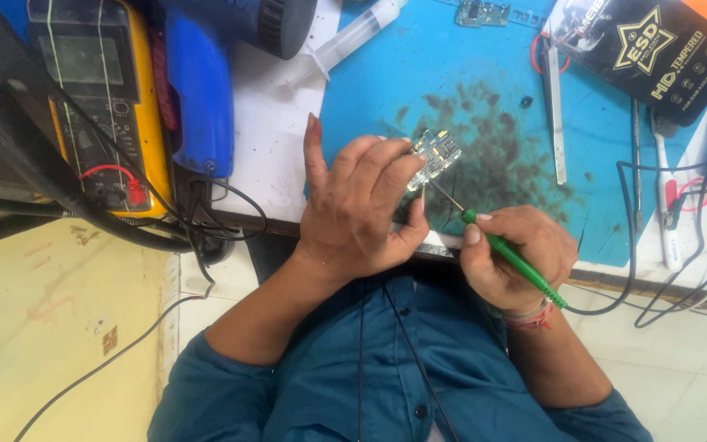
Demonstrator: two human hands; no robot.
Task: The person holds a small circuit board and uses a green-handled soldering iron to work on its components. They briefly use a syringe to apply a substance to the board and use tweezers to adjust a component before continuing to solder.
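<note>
Left hand: the left hand (pixel 362 205) is raised over the near edge of the worktop, its grip pinched on a small, pale circuit board (pixel 433 155) between thumb and fingertips, index finger stretched straight up.
Right hand: the right hand (pixel 517 254) has its grip closed around a slim green-handled probe tool (pixel 511 255), held like a pen, with an orange-red thread band (pixel 529 317) at the wrist.
Tool tip: the thin metal tip points up and left and meets the lower edge of the small circuit board.
Board position: it sits above the stained blue rubber work mat (pixel 493 98), just beyond the near edge.
Left of the mat: a yellow-cased multimeter (pixel 100 98) with black and red leads, and a blue plastic hot-air gun (pixel 202 90) beside it.
Far side: a clear plastic syringe (pixel 353 37) lies on the white surface near the mat's corner.
Right of the mat: long steel tweezers (pixel 556 115), a black printed packet (pixel 648 49) and loose black cables (pixel 640 245).
Person: blue button shirt (pixel 386 368), sleeves pushed up.
</note>
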